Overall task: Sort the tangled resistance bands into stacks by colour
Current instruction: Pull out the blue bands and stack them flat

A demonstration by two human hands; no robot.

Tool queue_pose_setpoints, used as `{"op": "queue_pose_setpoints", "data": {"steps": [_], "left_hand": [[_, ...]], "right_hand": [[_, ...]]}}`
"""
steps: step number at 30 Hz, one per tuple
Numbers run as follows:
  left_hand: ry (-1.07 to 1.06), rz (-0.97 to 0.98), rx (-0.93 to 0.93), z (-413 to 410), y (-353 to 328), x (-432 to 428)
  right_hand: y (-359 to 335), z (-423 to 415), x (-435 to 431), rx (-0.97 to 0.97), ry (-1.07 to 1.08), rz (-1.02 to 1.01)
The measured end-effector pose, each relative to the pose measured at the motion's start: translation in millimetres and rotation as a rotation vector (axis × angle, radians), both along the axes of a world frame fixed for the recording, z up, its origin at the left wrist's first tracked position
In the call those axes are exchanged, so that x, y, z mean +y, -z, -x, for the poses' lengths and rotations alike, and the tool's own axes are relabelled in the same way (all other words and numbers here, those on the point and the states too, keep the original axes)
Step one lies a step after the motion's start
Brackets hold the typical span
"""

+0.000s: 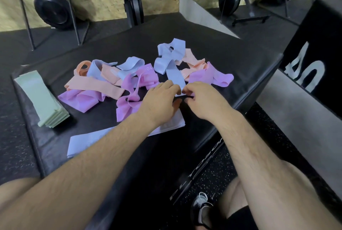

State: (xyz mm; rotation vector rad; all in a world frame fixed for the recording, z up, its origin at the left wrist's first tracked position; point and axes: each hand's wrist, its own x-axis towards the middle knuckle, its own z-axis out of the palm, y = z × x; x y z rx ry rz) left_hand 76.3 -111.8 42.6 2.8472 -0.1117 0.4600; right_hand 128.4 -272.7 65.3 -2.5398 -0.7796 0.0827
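1. Head view: the left hand [160,98] and the right hand [204,100] both pinch the near end of a pale blue flat elastic band [175,76], fingers curled on it. Its far loop lies tangled among other bands on the black padded bench [231,59].
2. The band looks light, limp and stretchy. Holding the flat end and drawing gently should free it.

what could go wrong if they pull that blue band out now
1. The blue band that the left hand and right hand pinch at its near end runs up into a loop lying over the peach band and beside the pink band; a pull may drag those along or tighten the tangle.
2. The left forearm lies across the flat blue stack; a tug could rumple it.
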Motion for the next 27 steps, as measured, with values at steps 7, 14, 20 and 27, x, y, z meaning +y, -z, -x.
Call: {"op": "queue_pose_setpoints", "data": {"steps": [7, 14, 20, 27], "left_hand": [[-0.050, -0.035, 0.173, -38, -2, -1], [-0.054, -0.168, 0.231, -44, -7, -5], [-0.055, 0.027, 0.149, -24, -24, 1], [-0.107, 0.275, -0.101, 9, -50, 13]], "right_hand": [[3, -11, 1, -0.009, 0.035, 0.010], [4, -17, -1, 0.017, 0.061, 0.001], [2, -16, 3, 0.017, 0.050, -0.102], [-12, -1, 25, -0.126, 0.050, -0.383]]}}
